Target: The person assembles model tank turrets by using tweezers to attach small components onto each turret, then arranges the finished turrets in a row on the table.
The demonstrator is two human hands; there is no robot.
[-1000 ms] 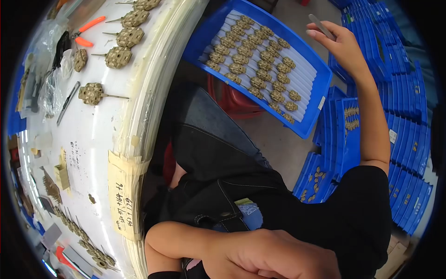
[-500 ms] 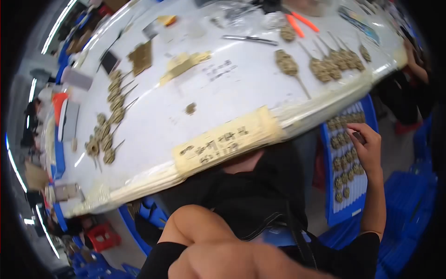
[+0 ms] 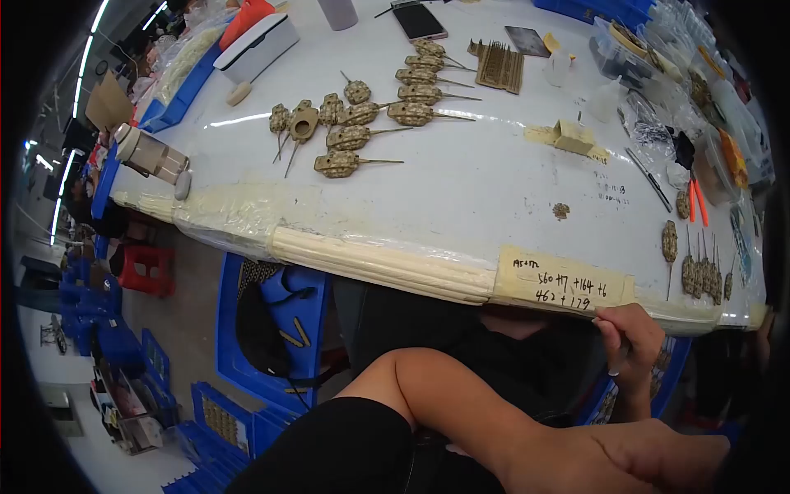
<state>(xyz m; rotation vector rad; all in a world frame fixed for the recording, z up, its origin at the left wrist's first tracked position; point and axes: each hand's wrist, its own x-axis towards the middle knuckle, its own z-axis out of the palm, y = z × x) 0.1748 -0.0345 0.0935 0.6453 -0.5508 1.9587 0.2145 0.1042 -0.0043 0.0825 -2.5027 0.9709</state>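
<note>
My right hand (image 3: 632, 342) is at the table's front edge, beside a yellow taped label (image 3: 568, 280) with handwritten sums. Its fingers are curled together, and a thin, pale grey piece shows below them, too small to name. Very close to the camera, my left hand (image 3: 650, 457) lies at the bottom right, its forearm reaching across from the left; its fingers are hidden. Several camouflage-painted model tank turrets (image 3: 350, 137) with long barrels stand on the white table at left centre. More turrets (image 3: 699, 276) are grouped at the right, near my right hand.
A phone (image 3: 420, 20), a brown comb-like piece (image 3: 498, 66) and orange-handled pliers (image 3: 698, 202) lie on the table. A bottle (image 3: 152, 154) lies near its left edge. Below are a blue tray (image 3: 226, 329) with a black bag (image 3: 259, 317) and a red stool (image 3: 148, 270).
The view has swung left, showing more of the table's left side. My right hand has gone from above the blue tray of turrets to the table edge. My left forearm now reaches further right.
</note>
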